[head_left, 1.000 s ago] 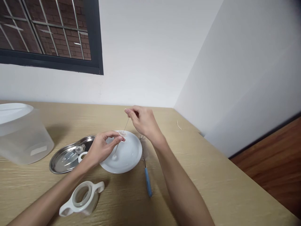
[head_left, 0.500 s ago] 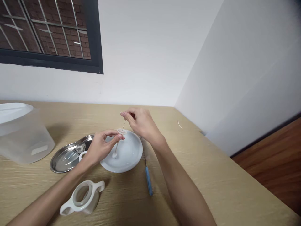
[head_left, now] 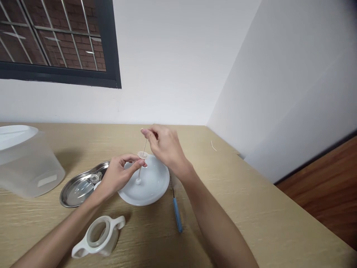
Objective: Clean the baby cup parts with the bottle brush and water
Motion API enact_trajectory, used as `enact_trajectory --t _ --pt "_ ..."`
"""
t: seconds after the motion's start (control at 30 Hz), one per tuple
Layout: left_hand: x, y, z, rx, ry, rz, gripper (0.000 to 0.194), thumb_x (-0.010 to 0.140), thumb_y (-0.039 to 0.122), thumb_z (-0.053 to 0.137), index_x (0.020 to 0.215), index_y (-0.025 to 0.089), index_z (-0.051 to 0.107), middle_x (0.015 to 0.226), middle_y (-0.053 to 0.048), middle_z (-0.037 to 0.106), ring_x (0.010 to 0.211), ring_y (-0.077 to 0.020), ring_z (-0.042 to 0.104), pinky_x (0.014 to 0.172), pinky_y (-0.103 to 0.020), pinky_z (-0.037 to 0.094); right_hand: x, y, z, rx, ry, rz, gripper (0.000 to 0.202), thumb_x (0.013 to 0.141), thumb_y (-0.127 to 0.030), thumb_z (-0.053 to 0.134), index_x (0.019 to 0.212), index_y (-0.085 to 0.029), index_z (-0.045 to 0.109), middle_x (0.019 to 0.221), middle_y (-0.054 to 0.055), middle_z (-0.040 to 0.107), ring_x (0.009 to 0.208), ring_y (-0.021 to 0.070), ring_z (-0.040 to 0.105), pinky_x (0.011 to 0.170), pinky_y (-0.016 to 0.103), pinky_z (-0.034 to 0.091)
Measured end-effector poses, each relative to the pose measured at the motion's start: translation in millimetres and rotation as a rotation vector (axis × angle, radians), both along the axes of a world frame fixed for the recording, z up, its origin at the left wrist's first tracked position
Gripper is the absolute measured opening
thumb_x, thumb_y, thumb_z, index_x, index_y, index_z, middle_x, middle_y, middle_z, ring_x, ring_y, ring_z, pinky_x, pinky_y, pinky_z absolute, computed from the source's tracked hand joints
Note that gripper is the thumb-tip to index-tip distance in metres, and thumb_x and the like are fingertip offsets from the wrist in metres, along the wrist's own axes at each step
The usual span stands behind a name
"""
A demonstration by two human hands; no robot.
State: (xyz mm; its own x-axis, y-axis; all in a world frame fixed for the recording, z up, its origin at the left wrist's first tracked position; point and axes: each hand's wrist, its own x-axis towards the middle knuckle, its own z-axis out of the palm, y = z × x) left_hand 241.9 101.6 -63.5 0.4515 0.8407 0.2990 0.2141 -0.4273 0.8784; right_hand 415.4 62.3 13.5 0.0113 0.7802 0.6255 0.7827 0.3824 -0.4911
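Note:
My left hand (head_left: 119, 174) pinches a small translucent round piece (head_left: 142, 155) between thumb and fingertips, above a white bowl (head_left: 156, 186). Through that piece runs a thin stick with a white ball-like tip (head_left: 138, 181), which hangs below my fingers over the bowl. I cannot tell whether the tip touches the bowl. Above the piece, the closed fingers of my right hand (head_left: 166, 145) grip the stick's upper end. Part of the translucent piece is hidden by my left fingers.
Left of the bowl lies a steel kidney tray (head_left: 64, 197) holding clear parts. A white two-handled ring (head_left: 102, 238) sits in front. A blue-handled brush (head_left: 177, 216) lies right of the bowl. A frosted bucket (head_left: 33, 167) stands far left; a bent thin strip (head_left: 213, 146) lies right.
My right hand has risen slightly and shifted a little left. The stick stands more upright, its white tip slightly further right. My left hand stays nearly in place.

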Motion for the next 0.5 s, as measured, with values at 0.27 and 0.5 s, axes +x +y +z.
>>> enact_trajectory --t 0.27,0.5 --pt "1 -1 -1.0 0.062 0.111 -0.072 0.028 0.088 0.050 0.067 0.079 0.027 0.079 0.089 0.001 0.080 0.090 -0.0190 0.071 0.091 -0.029 0.049 15 -1 4.2 0.119 0.237 -0.054 0.040 0.101 -0.045 0.052 0.072 -0.020 0.062 0.067 -0.001 0.068 0.063 0.0130 0.063 0.065 0.026 0.043" --pt "0 3 -14.4 0.106 0.172 -0.127 0.019 0.086 0.042 0.070 0.086 0.026 0.080 0.096 -0.001 0.080 0.093 -0.0199 0.072 0.089 -0.029 0.050 42 -15 22.7 0.396 0.435 -0.107 0.037 0.099 -0.048 0.056 0.076 -0.019 0.061 0.066 -0.002 0.066 0.055 0.0102 0.061 0.060 0.024 0.050"
